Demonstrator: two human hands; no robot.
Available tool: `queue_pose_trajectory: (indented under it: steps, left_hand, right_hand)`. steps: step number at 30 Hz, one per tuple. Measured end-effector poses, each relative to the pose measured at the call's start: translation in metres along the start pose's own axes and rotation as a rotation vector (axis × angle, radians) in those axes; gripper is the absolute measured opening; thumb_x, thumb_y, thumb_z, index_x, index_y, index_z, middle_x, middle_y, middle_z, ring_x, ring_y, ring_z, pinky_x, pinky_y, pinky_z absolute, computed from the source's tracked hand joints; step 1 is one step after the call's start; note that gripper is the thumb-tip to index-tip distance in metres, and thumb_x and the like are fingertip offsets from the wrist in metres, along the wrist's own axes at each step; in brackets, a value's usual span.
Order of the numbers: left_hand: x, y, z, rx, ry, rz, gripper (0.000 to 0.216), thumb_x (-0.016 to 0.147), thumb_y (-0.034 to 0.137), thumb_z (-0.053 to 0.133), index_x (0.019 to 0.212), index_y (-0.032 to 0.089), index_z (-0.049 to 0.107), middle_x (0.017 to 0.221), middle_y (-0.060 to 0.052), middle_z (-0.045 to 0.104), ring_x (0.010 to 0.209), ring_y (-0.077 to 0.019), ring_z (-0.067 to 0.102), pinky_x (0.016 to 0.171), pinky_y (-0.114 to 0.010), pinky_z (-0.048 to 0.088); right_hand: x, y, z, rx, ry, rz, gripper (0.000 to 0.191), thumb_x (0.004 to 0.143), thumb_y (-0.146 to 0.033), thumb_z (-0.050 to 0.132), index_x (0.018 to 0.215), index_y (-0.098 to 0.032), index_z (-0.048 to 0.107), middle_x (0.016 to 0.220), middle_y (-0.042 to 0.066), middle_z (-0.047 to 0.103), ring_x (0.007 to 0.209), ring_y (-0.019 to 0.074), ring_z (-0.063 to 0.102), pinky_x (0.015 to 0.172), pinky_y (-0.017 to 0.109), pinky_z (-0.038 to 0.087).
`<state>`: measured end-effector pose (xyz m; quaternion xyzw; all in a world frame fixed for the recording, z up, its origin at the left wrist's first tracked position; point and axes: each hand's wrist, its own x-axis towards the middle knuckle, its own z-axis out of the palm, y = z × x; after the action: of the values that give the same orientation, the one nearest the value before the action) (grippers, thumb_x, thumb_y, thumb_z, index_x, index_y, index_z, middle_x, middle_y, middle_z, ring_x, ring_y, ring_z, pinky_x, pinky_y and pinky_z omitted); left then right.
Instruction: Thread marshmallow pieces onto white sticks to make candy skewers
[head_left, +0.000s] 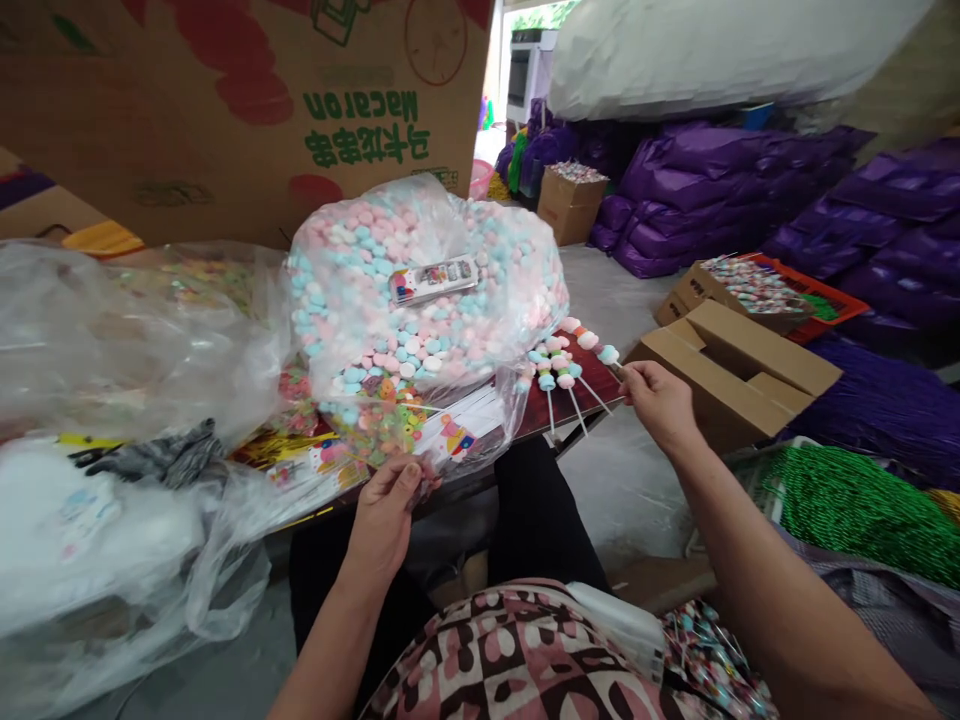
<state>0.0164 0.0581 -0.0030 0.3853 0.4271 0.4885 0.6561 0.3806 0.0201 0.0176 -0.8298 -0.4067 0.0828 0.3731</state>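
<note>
My right hand [661,400], closed, pinches the stick of a marshmallow skewer [589,340], whose pink, white and blue pieces point away from me over the table edge. Several finished marshmallow skewers [556,362] lie beside it, sticks toward me. My left hand [390,500] has thumb and finger pressed together on a clear printed plastic bag [452,437] at the front of the table. Behind it are colourful ring-shaped gummies [390,415] and a large clear bag of pastel marshmallows [360,250]. A small printed pack [433,279] rests on that bag.
A big cardboard box [225,130] stands behind the table. Crumpled clear plastic bags [135,340] cover the left side. At right are an open cardboard box [742,370], purple sacks [705,190] and a crate of green strands [855,510]. Wrapped sweets [712,660] lie low beside me.
</note>
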Motion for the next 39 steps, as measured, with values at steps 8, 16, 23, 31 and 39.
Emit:
queue_pose_trajectory:
  steps: [8,16,23,31,39]
  left_hand:
    - [0.001,0.000,-0.006,-0.047,-0.157,0.123,0.023,0.073,0.043,0.077,0.075,0.020,0.073,0.073,-0.001,0.064,0.071,-0.0112,0.056,0.068,-0.025,0.044]
    - [0.000,0.001,-0.014,-0.040,-0.175,0.189,0.021,0.073,0.041,0.078,0.074,0.020,0.074,0.077,-0.002,0.065,0.079,-0.0128,0.057,0.075,-0.026,0.044]
    - [0.006,0.000,-0.021,0.071,-0.261,0.284,0.016,0.081,0.037,0.070,0.076,0.021,0.074,0.076,-0.002,0.066,0.079,-0.0133,0.057,0.074,-0.027,0.043]
    - [0.014,0.015,-0.030,0.323,-0.373,0.406,0.011,0.082,0.032,0.070,0.079,0.023,0.075,0.085,-0.004,0.070,0.086,-0.0167,0.062,0.082,-0.032,0.047]
    - [0.012,0.011,-0.029,0.355,-0.361,0.473,0.010,0.084,0.030,0.067,0.083,0.024,0.076,0.087,-0.005,0.070,0.088,-0.0172,0.062,0.083,-0.034,0.048]
  right_hand:
    - [-0.070,-0.052,-0.010,0.536,-0.365,-0.199,0.024,0.081,-0.044,0.068,0.080,-0.019,0.068,0.061,0.000,0.061,0.059,0.0128,0.054,0.059,0.025,0.045]
    - [-0.077,-0.064,-0.014,0.376,-0.443,-0.379,0.020,0.086,-0.041,0.065,0.083,-0.021,0.069,0.064,-0.001,0.063,0.060,0.0118,0.056,0.059,0.023,0.045]
    - [-0.077,-0.062,-0.018,0.224,-0.431,-0.469,0.028,0.087,-0.047,0.061,0.085,-0.020,0.070,0.067,0.001,0.067,0.062,0.0139,0.061,0.061,0.025,0.047]
    - [-0.067,-0.060,-0.030,0.182,-0.617,-0.438,0.038,0.083,-0.056,0.063,0.083,-0.019,0.072,0.069,0.005,0.069,0.059,0.0147,0.062,0.057,0.025,0.048]
    - [-0.071,-0.053,-0.028,0.185,-0.576,-0.421,0.036,0.083,-0.054,0.063,0.080,-0.019,0.071,0.065,0.003,0.066,0.058,0.0137,0.059,0.056,0.024,0.047]
